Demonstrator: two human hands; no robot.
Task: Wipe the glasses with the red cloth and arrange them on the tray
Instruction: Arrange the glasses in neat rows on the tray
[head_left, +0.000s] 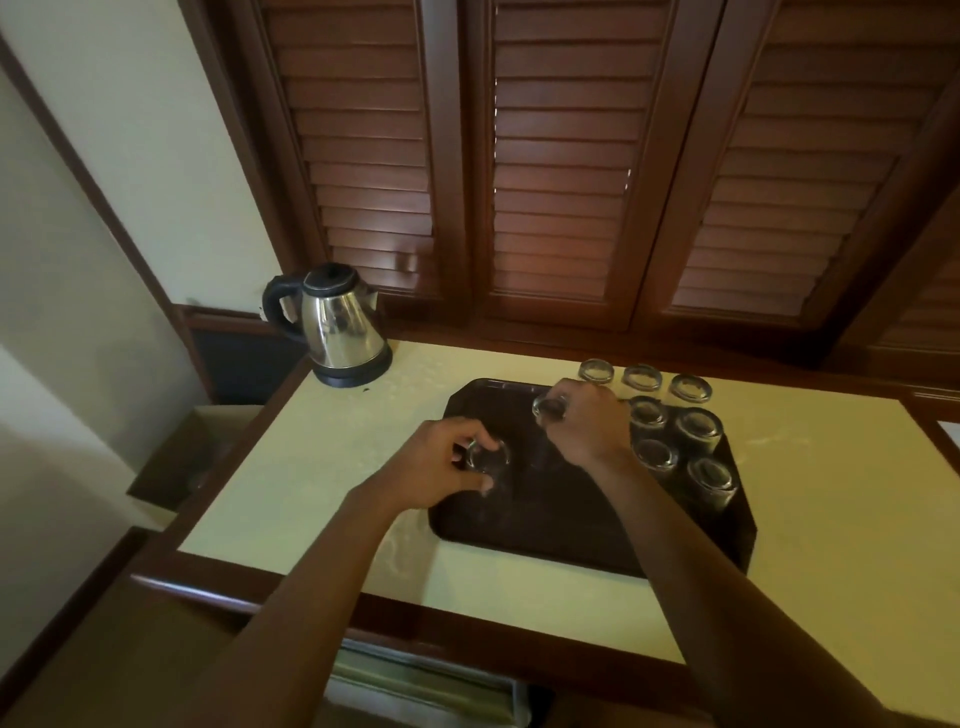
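Each hand holds a glass over the dark tray (545, 525). The left hand (436, 467) curls its fingers and thumb round one glass (487, 457) near the tray's left edge, about midway along it; whether its base rests on the tray or is just above it cannot be told. The right hand (587, 421) grips a second glass (549, 406) from above near the tray's far edge. Four more glasses (675, 441) stand in a tight block along the tray's right edge, and they look set mouth down, though the glare leaves that unsure. Three further glasses (643, 376) wait in a row on the counter (322, 467), just beyond the tray's far right corner. No red cloth shows anywhere in view, so I cannot tell whether the held glasses have been wiped.

The main risk, as I judge it, is glass striking glass: the right forearm crosses close by the block of four, and a careless sweep of the wrist towards the right edge could topple one into its neighbours. Working two glasses at once also splits attention, so one may be set down tilted and roll. The row of three stands near the counter's far edge, where a hasty reach could knock them over. A steel kettle (337, 327) stands at the counter's far left corner, well apart from all this, with louvred wooden doors (550, 171) behind
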